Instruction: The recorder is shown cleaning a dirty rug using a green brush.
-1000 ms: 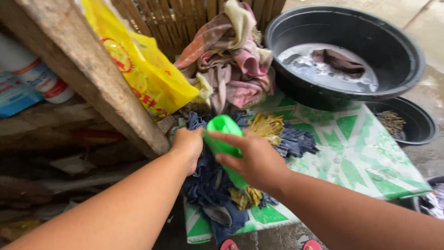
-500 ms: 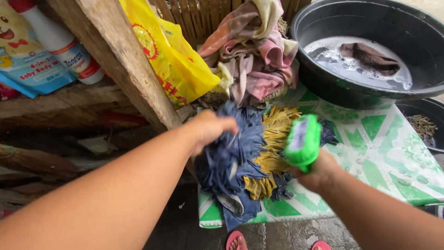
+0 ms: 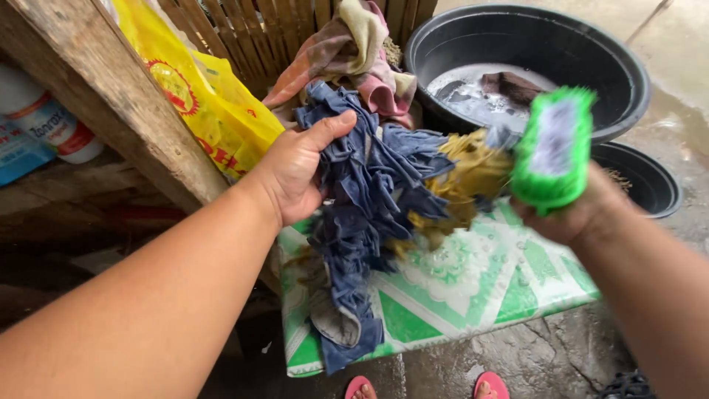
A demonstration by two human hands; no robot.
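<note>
Left hand (image 3: 295, 174) fingers clamped on shaggy blue-and-yellow rag mat (image 3: 369, 199), right hand (image 3: 572, 214) at 3 o'clock, fingers closed around bristly green scrub brush (image 3: 552, 148), above wet green-patterned worktop (image 3: 473, 284).

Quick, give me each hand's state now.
Left hand: closed on the blue and yellow rag mat.
Right hand: closed on the green scrub brush.

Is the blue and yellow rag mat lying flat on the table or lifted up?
Lifted. The left hand holds the rag mat bunched and raised, its lower end hanging over the green patterned table.
</note>
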